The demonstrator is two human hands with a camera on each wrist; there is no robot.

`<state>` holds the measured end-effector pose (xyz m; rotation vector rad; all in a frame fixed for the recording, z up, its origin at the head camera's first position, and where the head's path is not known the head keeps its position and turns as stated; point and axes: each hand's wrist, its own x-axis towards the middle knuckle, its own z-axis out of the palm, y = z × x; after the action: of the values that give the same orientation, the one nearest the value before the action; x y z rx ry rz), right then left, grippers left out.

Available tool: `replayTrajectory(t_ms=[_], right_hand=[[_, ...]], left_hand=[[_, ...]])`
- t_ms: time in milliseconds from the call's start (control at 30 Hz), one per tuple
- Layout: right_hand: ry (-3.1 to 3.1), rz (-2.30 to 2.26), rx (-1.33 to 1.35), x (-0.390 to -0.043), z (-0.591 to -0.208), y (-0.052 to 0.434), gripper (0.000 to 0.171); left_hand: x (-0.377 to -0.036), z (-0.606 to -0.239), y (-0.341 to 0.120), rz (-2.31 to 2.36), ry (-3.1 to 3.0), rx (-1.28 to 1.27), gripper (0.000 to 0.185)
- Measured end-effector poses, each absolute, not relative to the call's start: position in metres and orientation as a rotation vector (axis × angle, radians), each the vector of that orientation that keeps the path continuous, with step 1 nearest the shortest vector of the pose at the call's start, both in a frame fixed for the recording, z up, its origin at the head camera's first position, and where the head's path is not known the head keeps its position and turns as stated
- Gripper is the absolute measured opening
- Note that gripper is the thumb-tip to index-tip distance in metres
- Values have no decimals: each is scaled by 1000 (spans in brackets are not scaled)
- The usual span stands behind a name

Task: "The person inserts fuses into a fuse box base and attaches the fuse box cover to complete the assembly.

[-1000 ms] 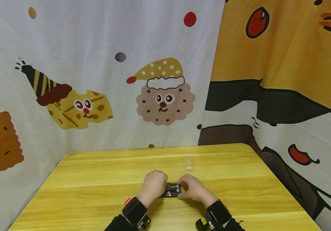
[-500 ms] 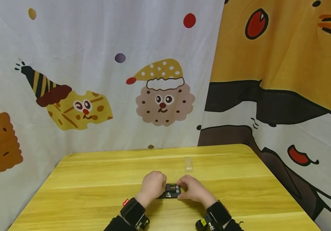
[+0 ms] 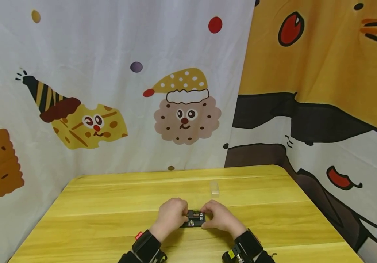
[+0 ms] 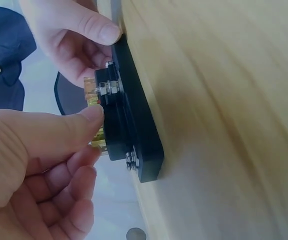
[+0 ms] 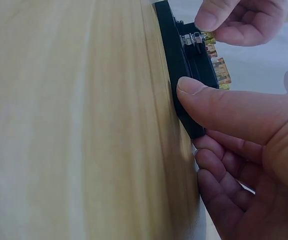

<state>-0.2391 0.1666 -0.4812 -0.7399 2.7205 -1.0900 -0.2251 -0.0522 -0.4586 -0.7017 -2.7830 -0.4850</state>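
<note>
A black fuse block (image 3: 192,223) with metal terminal screws lies flat on the table, between both hands. A row of translucent orange and yellow blade fuses (image 5: 223,71) stands along its raised middle. My left hand (image 3: 171,213) pinches a yellow blade fuse (image 4: 99,143) between thumb and index finger at the block's left part, the other fingers curled below. The fuse still sits against the block. At the right end, my right hand (image 3: 220,217) grips the base, thumb on the near edge and fingers at the far side. The left end of the block is partly hidden in the head view.
A clear plastic cover (image 3: 214,189) lies on the wooden table (image 3: 109,204) beyond the right hand. A curtain (image 3: 109,51) with cartoon prints hangs behind the table. Each wrist wears a black strap with a camera.
My left hand has shifted slightly left and nearer, keeping its pinch at the block. The right hand keeps its hold. The head view has tilted up slightly.
</note>
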Motion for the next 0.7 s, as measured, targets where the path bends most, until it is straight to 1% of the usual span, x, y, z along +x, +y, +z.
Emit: replayTrajectory(t_ms=[133,233,533,700], right_hand=[[2726,-1102,-744,-239,-482,166,40],[2732,-1094,-744,-238,-482,166,40],[2724,-1082,-745,-237,-482,166,40],[2736,-1078,-759,-238,-483,166,40]], left_hand=[[-223,-457,-57,-526,-2803,-651,28],[-223,-457,-61,-570,-2810,-632,28],[-226,-465,-71,-618,-2861,-669,49],[-226,-467,-74,-634,-2881,-656,51]])
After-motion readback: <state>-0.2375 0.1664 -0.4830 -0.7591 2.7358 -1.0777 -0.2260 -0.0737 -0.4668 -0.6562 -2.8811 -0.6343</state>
